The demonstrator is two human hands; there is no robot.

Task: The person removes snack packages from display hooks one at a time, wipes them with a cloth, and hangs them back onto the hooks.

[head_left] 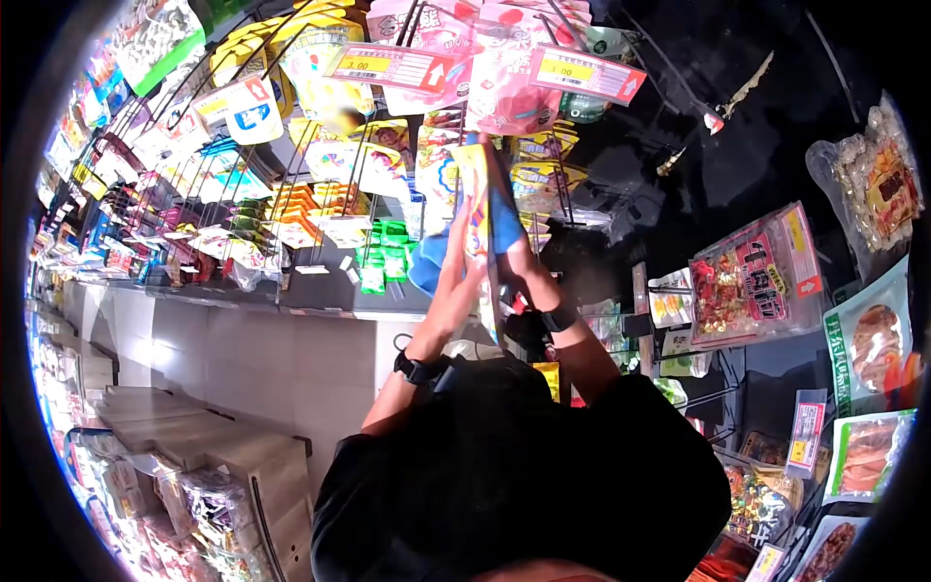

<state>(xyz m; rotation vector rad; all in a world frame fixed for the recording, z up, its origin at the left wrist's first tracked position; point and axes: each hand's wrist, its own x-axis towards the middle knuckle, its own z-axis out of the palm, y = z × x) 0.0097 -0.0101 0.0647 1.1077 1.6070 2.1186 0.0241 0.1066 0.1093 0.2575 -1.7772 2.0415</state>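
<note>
Fingers (464,225) extended, left hand (461,267) touches yellow packet (474,175) beside right hand (519,257).

Quick headcount at the snack racks

OK so I count two hands (464,267), two black wristbands (422,369), one yellow packet (476,194) and one blue cloth (432,257). Far side, up top: two front pink pouches (502,82), plus two price tags (589,75) with yellow 3.00 panels. On the right, I get one big clear pack with a pink label (761,281) and two green-edged packs (868,344), one nearer than the other. Several small green packs (388,254) hang left of the hands, but they overlap, so no exact number, sorry lol.
</note>
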